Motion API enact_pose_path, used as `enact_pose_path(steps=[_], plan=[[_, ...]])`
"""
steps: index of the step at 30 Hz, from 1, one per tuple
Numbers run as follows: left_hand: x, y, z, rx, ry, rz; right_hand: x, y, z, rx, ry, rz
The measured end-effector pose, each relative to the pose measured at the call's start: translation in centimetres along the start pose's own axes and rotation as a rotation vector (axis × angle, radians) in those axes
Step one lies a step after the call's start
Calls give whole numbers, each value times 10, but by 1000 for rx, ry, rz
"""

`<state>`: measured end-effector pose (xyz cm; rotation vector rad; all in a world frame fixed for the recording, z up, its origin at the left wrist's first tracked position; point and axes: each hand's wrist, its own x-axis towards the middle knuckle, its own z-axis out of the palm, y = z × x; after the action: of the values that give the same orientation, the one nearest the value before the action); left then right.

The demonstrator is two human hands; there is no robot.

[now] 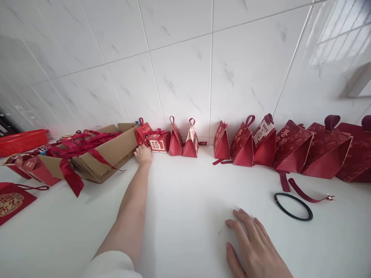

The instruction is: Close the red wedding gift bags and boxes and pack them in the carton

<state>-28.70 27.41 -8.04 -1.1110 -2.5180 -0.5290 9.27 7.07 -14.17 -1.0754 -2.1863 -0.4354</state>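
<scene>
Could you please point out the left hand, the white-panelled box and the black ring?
Left hand point(144, 155): head view, back of hand.
White-panelled box point(157, 145): head view, white panel.
Black ring point(310, 215): head view, band's right end.

A black ring point(303, 219) lies on the white worktop point(179, 216), right of centre. A shallow red basin point(26, 139) sits at the far left. Behind rises a grey-veined, white tiled wall point(181, 77), with a pale boxy fixture point(359, 82) at far right.
</scene>
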Motion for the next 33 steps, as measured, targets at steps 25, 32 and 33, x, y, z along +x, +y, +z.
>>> enact_pose_path(steps=[25, 32, 33], plan=[[-6, -5, -10, -160, -17, -133, 4, -3, -7, 31, 0, 25], [5, -5, 4, -204, -34, -39, -7, 14, -5, 173, -121, -11], [5, -5, 6, -217, -42, -27, -8, 17, -4, 198, -124, -12]])
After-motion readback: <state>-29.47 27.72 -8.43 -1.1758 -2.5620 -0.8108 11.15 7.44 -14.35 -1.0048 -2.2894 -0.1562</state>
